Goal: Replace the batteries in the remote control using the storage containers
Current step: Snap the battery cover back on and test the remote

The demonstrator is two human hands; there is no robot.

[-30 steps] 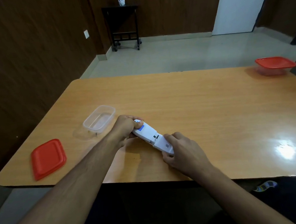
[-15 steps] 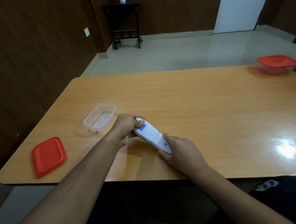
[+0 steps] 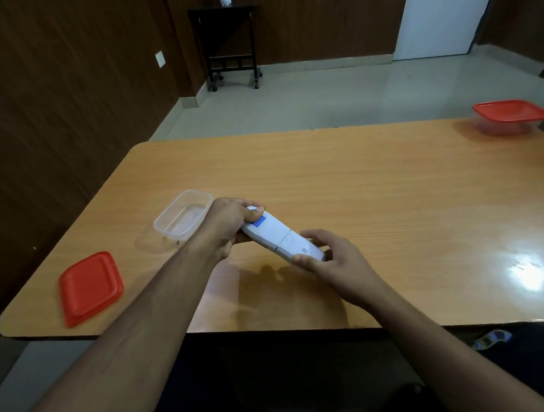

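A white remote control (image 3: 277, 235) is held back side up a little above the wooden table (image 3: 359, 200), with its battery cover closed. My left hand (image 3: 230, 222) grips its far end, thumb on a blue label. My right hand (image 3: 331, 259) holds the near end, fingers curled around it. An open clear container (image 3: 182, 222) stands just left of my left hand; I cannot tell what lies in it. Its red lid (image 3: 91, 287) lies flat near the table's front left corner. A second clear container with a red lid on (image 3: 510, 116) stands at the far right.
The table's front edge (image 3: 272, 330) runs close to my body. A bright glare patch (image 3: 526, 273) lies on the right side of the tabletop. Beyond the table are a tiled floor and a dark side table (image 3: 229, 46) against the wall.
The battery cover slid shut on the remote. Both hands then lifted the remote slightly off the table, and my right hand shifted from pressing on top to gripping the near end.
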